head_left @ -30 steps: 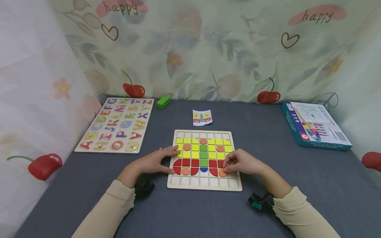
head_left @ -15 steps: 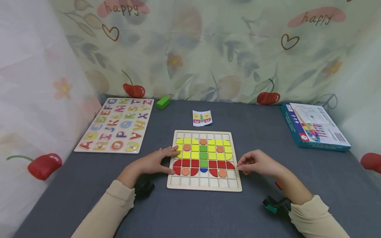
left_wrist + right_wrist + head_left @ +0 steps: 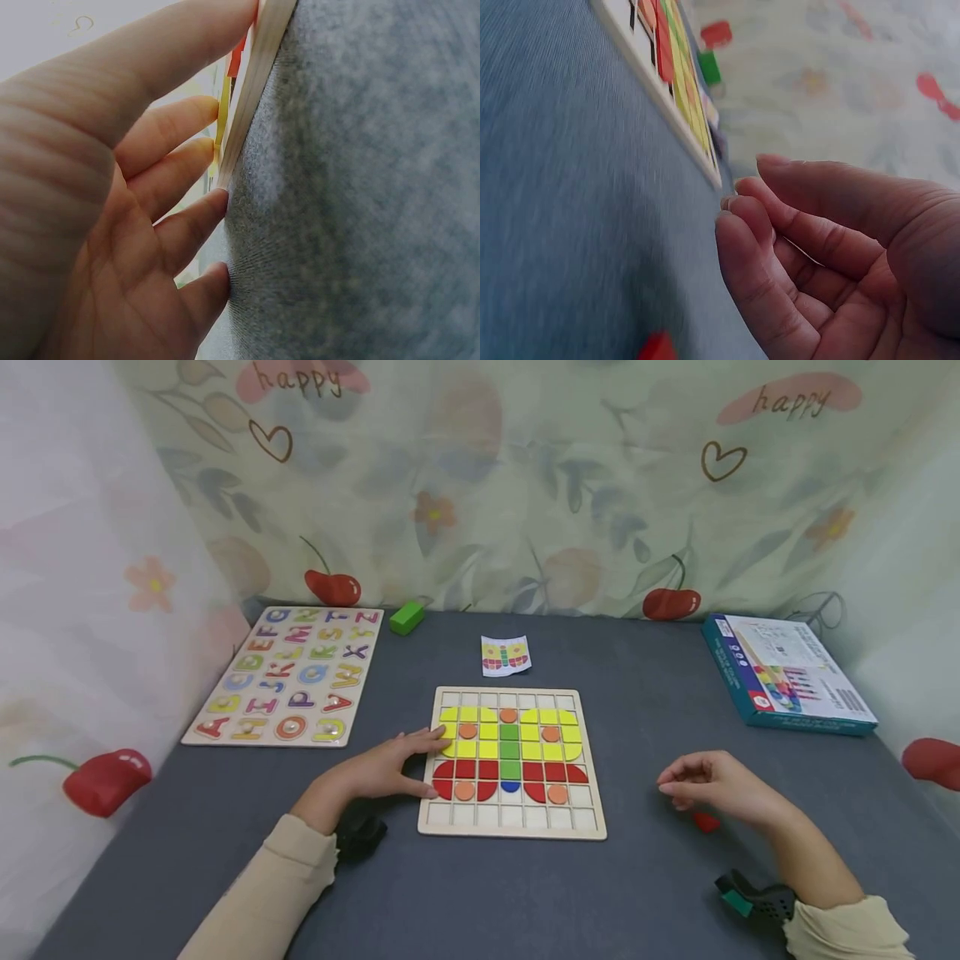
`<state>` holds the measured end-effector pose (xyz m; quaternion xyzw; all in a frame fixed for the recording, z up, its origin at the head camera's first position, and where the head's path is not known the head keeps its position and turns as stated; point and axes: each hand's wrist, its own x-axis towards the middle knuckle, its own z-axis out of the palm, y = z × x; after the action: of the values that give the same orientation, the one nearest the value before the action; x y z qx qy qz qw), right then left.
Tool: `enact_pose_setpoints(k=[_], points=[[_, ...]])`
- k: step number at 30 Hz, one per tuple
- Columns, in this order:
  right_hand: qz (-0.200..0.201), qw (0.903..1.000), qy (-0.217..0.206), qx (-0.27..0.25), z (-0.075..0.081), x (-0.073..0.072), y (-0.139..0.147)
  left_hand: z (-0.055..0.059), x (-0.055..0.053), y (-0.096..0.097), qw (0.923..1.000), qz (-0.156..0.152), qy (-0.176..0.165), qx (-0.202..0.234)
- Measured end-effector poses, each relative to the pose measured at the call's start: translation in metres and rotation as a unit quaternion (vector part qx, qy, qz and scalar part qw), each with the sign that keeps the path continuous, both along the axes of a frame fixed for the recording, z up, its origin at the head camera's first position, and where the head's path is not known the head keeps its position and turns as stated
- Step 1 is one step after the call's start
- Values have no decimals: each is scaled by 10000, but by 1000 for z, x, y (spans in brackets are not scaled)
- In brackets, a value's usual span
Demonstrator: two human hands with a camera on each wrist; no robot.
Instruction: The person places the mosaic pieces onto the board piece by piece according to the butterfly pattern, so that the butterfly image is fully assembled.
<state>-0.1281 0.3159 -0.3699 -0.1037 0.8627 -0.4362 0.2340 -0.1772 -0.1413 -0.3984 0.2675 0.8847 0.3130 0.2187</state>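
Observation:
A wooden grid board (image 3: 512, 822) lies on the table with flat pieces forming a butterfly: yellow and red wings, green squares down the middle, orange discs and a blue piece. My left hand (image 3: 382, 766) rests at the board's left edge, fingers extended, its tips touching the rim and a yellow piece (image 3: 223, 112). My right hand (image 3: 723, 785) hovers to the right of the board, fingers loosely bent, with nothing between thumb and fingertips in the right wrist view. A red piece (image 3: 705, 822) lies on the table just below it, partly out of frame in the right wrist view.
A small butterfly picture card (image 3: 505, 657) lies behind the board. An alphabet board (image 3: 288, 677) is at the back left, beside a green block (image 3: 407, 617). At the right lies a flat box (image 3: 791, 672). A patterned cloth (image 3: 480, 485) hangs along the back.
My right hand has left the orange disc at the board's lower right and moved away rightward, uncovering the red piece on the table. The left hand has stayed on the board's edge.

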Motion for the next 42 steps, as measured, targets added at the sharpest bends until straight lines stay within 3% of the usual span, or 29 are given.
enact_pose_setpoints(k=[16, 22, 29, 37, 42], points=[[-40, 9998, -140, 108, -12, 22, 45, 3, 1, 1, 10000, 11, 10, 55], [17, 9997, -166, 149, -18, 24, 47, 2, 1, 1, 10000, -25, 30, 55], [112, 9996, 118, 248, -21, 25, 45, 1, 1, 1, 10000, 9, 16, 8], [42, 9993, 167, 339, -18, 25, 37, -1, 1, 0, 10000, -4, 29, 12], [259, 9990, 319, 153, -17, 23, 32, 0, 0, 1, 10000, -5, 36, 10]])
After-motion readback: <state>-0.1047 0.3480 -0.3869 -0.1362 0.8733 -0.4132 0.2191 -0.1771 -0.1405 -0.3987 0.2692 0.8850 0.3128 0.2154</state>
